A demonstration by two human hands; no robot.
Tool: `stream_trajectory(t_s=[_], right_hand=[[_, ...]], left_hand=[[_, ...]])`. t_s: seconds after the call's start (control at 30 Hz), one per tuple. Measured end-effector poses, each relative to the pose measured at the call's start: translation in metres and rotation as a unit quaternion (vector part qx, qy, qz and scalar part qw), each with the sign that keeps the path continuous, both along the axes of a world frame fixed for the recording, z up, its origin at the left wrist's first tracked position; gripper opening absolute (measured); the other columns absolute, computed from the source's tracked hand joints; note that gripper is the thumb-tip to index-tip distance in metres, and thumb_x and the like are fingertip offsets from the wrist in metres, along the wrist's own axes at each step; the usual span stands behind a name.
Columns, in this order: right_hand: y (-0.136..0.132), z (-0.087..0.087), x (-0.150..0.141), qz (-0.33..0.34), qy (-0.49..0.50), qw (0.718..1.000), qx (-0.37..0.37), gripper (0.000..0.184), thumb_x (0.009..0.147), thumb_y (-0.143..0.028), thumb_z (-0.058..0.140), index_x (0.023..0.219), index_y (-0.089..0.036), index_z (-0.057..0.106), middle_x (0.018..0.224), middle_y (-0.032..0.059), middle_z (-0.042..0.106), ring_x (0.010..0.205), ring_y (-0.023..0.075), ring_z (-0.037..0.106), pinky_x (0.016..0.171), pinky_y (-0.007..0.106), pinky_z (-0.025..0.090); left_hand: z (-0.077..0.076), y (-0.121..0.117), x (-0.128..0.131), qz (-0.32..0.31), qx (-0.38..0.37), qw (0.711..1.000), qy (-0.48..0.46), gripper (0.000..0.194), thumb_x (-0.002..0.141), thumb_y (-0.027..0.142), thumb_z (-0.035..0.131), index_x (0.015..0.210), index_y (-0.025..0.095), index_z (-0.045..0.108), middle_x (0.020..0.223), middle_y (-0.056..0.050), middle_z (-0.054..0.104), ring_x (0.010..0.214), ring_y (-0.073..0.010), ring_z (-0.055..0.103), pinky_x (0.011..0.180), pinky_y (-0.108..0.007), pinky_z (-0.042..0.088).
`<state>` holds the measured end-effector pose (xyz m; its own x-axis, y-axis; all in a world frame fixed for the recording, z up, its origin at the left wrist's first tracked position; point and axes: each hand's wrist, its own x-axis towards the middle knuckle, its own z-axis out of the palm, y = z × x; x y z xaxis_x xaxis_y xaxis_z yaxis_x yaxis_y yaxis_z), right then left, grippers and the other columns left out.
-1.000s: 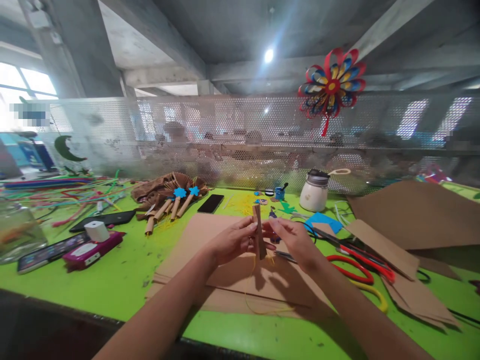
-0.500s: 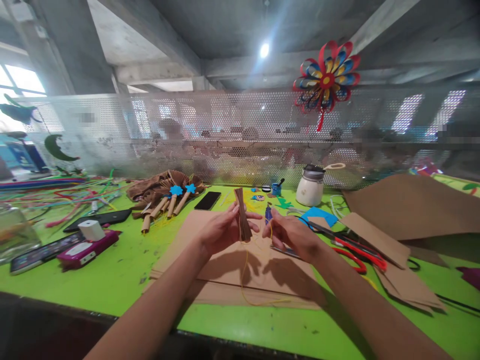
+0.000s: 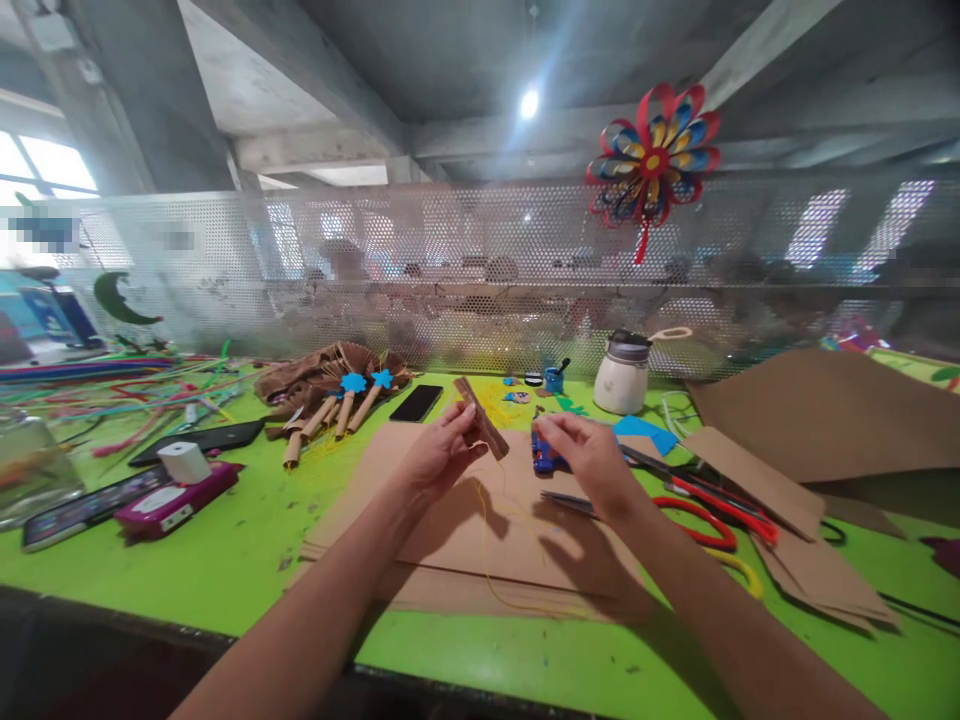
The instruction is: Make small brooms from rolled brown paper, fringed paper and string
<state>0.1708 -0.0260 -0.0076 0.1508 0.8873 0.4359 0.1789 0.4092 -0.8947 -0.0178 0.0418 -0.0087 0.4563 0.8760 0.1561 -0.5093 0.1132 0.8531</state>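
Over the far side of the paper stack (image 3: 469, 545), the folded strip (image 3: 489, 432) was pinched by the left hand (image 3: 441, 450) (the right hand's (image 3: 589, 455) hold could not be discerned) and judged light, creasable, best held mid-length.

One left hand (image 3: 441, 458), one right hand (image 3: 589, 455), one folded paper strip (image 3: 486, 428); one bench (image 3: 247, 545) bears two blue flowers (image 3: 353, 384), one white jar (image 3: 622, 387), one purple box (image 3: 178, 501), one white cube (image 3: 184, 461) and, overlap obscuring some, apparently four paper tubes (image 3: 343, 416).

No text, label, brand, number or sign can be read on anything in view.
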Motion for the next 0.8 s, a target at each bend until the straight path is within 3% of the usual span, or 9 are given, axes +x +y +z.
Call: stream_trajectory(t_s=[0.2, 0.33, 0.43, 0.63, 0.8], right_hand=[[-0.005, -0.007, -0.022, 0.042, -0.047, 0.997, -0.034, 0.043, 0.076, -0.043, 0.062, 0.106, -0.012, 0.059, 0.093, 0.0104, 0.067, 0.08, 0.0179, 0.061, 0.067, 0.028, 0.048], [-0.005, -0.011, -0.025, 0.026, -0.062, 0.997, -0.028, 0.03, 0.077, -0.043, 0.061, 0.083, -0.013, 0.063, 0.066, 0.0039, 0.065, 0.058, 0.0136, 0.058, 0.054, 0.024, 0.046], [-0.006, -0.01, -0.022, 0.032, -0.075, 0.996, -0.036, 0.03, 0.079, -0.043, 0.057, 0.071, -0.015, 0.062, 0.052, -0.0002, 0.058, 0.044, 0.0105, 0.05, 0.044, 0.022, 0.04], [-0.008, -0.005, -0.014, 0.026, -0.121, 0.992, -0.018, 0.026, 0.081, -0.04, 0.056, 0.068, -0.017, 0.06, 0.05, -0.0021, 0.055, 0.04, 0.0086, 0.044, 0.041, 0.02, 0.034], [-0.009, -0.001, -0.009, 0.018, -0.175, 0.984, 0.022, 0.027, 0.082, -0.036, 0.056, 0.063, -0.017, 0.06, 0.049, -0.0025, 0.054, 0.043, 0.0085, 0.042, 0.043, 0.021, 0.032]], left_hand=[[-0.005, -0.01, 0.011, -0.005, 0.059, 0.997, 0.051, 0.024, 0.076, 0.03, 0.068, 0.095, 0.017, 0.061, 0.083, -0.003, 0.059, 0.074, -0.0102, 0.055, 0.065, -0.022, 0.041], [-0.006, -0.017, 0.015, -0.004, 0.063, 0.997, 0.049, 0.021, 0.076, 0.029, 0.068, 0.092, 0.017, 0.061, 0.084, -0.002, 0.06, 0.074, -0.0104, 0.055, 0.065, -0.022, 0.041], [-0.006, -0.017, 0.015, -0.02, 0.053, 0.998, 0.023, 0.018, 0.077, 0.028, 0.067, 0.09, 0.017, 0.061, 0.083, -0.003, 0.06, 0.073, -0.0102, 0.055, 0.064, -0.022, 0.041], [-0.005, -0.016, 0.013, -0.041, 0.024, 0.999, 0.004, 0.017, 0.077, 0.027, 0.067, 0.088, 0.016, 0.062, 0.082, -0.003, 0.06, 0.07, -0.009, 0.055, 0.065, -0.022, 0.041], [-0.004, -0.021, 0.014, -0.08, 0.027, 0.996, 0.035, 0.029, 0.071, 0.028, 0.073, 0.097, 0.018, 0.064, 0.092, -0.005, 0.063, 0.084, -0.0142, 0.057, 0.07, -0.024, 0.042]])
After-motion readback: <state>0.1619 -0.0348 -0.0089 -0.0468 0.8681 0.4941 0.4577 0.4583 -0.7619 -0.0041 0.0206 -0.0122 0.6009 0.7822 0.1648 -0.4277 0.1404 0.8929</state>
